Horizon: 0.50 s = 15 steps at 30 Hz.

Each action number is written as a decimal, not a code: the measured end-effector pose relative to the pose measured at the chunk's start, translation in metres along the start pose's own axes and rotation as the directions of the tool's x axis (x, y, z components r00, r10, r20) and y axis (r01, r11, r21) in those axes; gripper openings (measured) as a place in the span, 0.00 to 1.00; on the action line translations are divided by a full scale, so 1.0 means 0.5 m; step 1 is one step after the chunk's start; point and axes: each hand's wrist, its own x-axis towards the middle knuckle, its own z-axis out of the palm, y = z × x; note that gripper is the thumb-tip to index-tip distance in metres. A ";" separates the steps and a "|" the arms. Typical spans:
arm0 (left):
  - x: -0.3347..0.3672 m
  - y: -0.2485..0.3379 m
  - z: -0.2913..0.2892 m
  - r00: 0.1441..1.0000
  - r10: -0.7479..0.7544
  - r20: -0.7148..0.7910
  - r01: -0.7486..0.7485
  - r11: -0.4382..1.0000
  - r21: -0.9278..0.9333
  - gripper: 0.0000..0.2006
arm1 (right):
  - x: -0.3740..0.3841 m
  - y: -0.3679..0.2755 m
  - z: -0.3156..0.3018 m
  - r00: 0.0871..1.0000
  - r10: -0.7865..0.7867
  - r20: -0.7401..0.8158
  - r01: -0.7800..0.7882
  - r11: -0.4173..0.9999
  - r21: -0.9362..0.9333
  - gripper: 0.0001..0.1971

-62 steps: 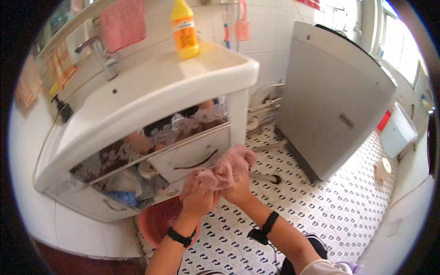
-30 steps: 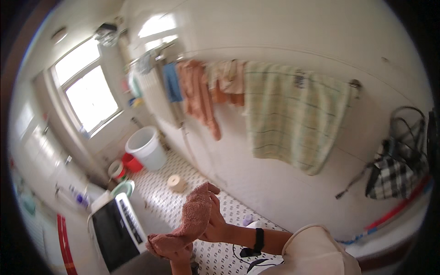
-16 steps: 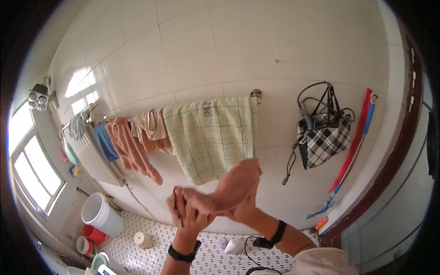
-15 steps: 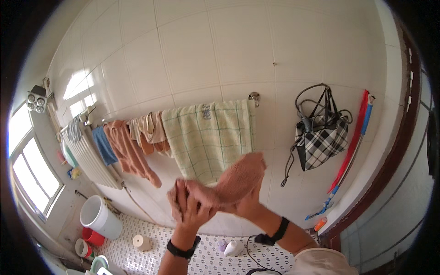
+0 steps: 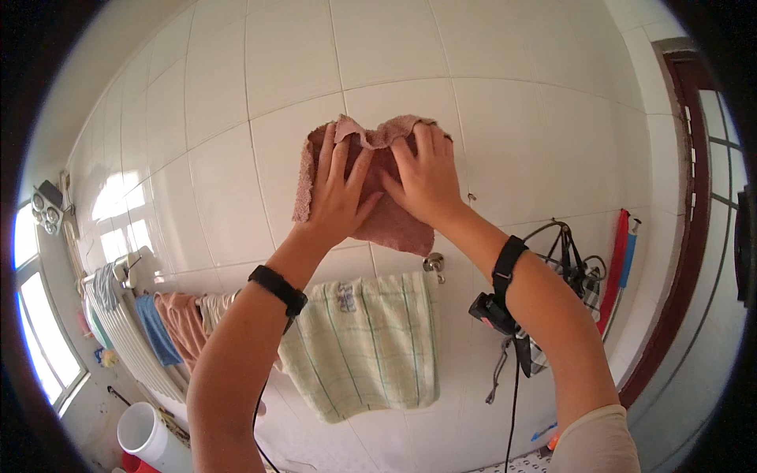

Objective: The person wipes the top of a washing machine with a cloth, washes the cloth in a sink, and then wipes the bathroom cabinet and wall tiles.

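A brownish-pink cloth (image 5: 400, 230) is spread against the white tiled wall, above the towel rail. My left hand (image 5: 337, 197) lies on its left half with the fingers stretched and apart. On the right half, my right hand (image 5: 430, 180) also rests with fingers spread. The cloth's upper edge is rumpled and curls around some of my fingertips, partly hiding them. Both arms are raised, with a black band on each wrist.
Below the cloth, a pale green checked towel (image 5: 363, 347) hangs from the rail beside smaller cloths. A checked bag (image 5: 587, 290) and red and blue handles (image 5: 615, 272) hang to the right. A white radiator (image 5: 130, 331) and white bucket (image 5: 148, 437) are at left.
Both hands have risen from in front of the towel to the wall above it. The cloth, bunched before, is now spread against the tiles. The view has tilted up.
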 end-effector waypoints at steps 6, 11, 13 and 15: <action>-0.044 -0.125 0.136 0.994 -0.014 -0.106 -0.007 0.982 -0.191 0.33 | -0.030 -0.005 0.151 0.994 0.036 0.107 -0.024 0.993 -0.114 0.26; -0.028 -0.205 0.137 0.986 0.036 -0.161 -0.048 0.997 -0.067 0.28 | 0.041 -0.040 0.226 1.000 0.021 0.021 -0.013 0.950 -0.313 0.22; -0.022 -0.300 0.120 0.970 0.055 -0.237 -0.083 0.990 -0.110 0.27 | 0.109 -0.077 0.267 0.999 0.051 -0.010 -0.052 0.950 -0.307 0.23; -0.003 -0.381 0.093 0.956 0.081 -0.281 -0.102 0.993 -0.063 0.26 | 0.180 -0.099 0.312 0.992 -0.017 -0.125 -0.024 0.946 -0.323 0.23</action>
